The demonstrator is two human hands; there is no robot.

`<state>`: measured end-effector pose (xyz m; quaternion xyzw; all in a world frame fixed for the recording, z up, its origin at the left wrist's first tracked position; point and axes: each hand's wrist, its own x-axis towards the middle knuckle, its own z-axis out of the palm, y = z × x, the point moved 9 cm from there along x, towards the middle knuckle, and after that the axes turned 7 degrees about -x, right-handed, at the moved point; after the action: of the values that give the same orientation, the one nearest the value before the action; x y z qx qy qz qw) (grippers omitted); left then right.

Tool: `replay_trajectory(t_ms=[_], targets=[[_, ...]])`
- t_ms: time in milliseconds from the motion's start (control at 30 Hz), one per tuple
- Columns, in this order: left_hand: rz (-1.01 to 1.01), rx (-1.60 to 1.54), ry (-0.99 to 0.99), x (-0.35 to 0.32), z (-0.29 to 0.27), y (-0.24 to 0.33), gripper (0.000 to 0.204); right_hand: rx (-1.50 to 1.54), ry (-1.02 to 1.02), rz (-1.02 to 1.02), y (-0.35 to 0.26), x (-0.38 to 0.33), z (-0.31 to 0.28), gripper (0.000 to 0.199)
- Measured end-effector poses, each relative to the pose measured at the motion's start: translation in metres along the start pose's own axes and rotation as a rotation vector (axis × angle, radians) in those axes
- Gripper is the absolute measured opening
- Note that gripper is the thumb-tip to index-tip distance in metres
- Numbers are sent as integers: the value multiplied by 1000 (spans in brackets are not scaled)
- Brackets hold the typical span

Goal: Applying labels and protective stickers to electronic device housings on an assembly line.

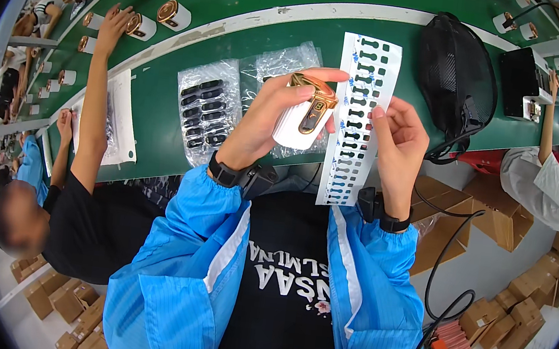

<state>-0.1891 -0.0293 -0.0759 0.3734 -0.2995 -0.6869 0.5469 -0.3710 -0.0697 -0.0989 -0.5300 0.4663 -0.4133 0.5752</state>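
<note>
My left hand (259, 113) is closed around a small white device (293, 126) with a gold top and a dark oval panel showing a lit display. It is held tilted above the near edge of the green bench. Just to its right stands a long white sticker sheet (335, 174) with rows of dark, keyhole-like and square stickers. My left index finger reaches across to this sheet. My right hand (400, 140) has its thumb and fingers pinched at the sheet's right edge. Whether a loose sticker is between those fingertips, I cannot tell.
Clear plastic packs of black parts (203, 114) lie left of my hands. A black mesh bag (456, 84) and a black machine (526, 82) stand to the right. At left, a co-worker's hand (112, 28) touches similar white-gold devices (142, 26). Cardboard boxes (440, 213) stand below the bench.
</note>
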Motion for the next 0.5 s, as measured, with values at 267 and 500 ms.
replay_trajectory(t_ms=[267, 500], targets=[[-4, -122, -84, -10, 7, 0, 60, -907, 452, -910, -102, -36, 9, 29], [32, -125, -191, -20, 15, 8, 69, -544, 92, -699, -91, -5, 19, 23]])
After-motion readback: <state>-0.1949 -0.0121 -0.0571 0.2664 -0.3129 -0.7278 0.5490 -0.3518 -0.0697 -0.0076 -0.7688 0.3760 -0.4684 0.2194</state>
